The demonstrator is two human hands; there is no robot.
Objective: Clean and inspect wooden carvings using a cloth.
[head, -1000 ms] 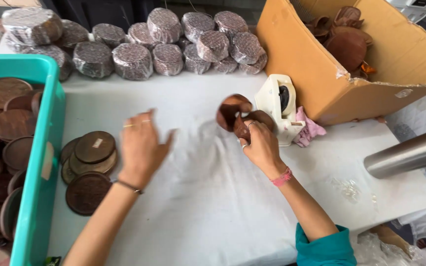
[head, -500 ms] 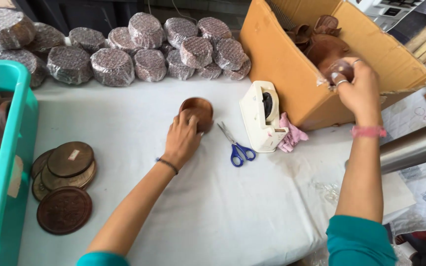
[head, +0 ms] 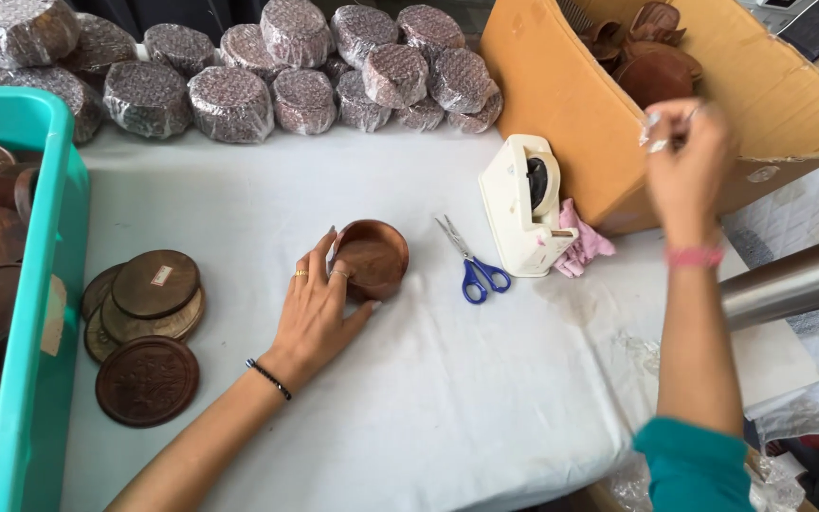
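Wooden bowl (head: pixel 370 258), small, round and dark brown, sits on the white-covered bench (head: pixel 428 398), just left of the blue-handled scissors (head: pixel 471 265). The left hand (head: pixel 319 308) cups its near side, fingers curled on the rim. It looks rigid, light and smooth; gripping across the rim should hold best. Right of the scissors, the right hand (head: pixel 684 166) is raised before the cardboard box (head: pixel 561 104), pinching something small and unclear.
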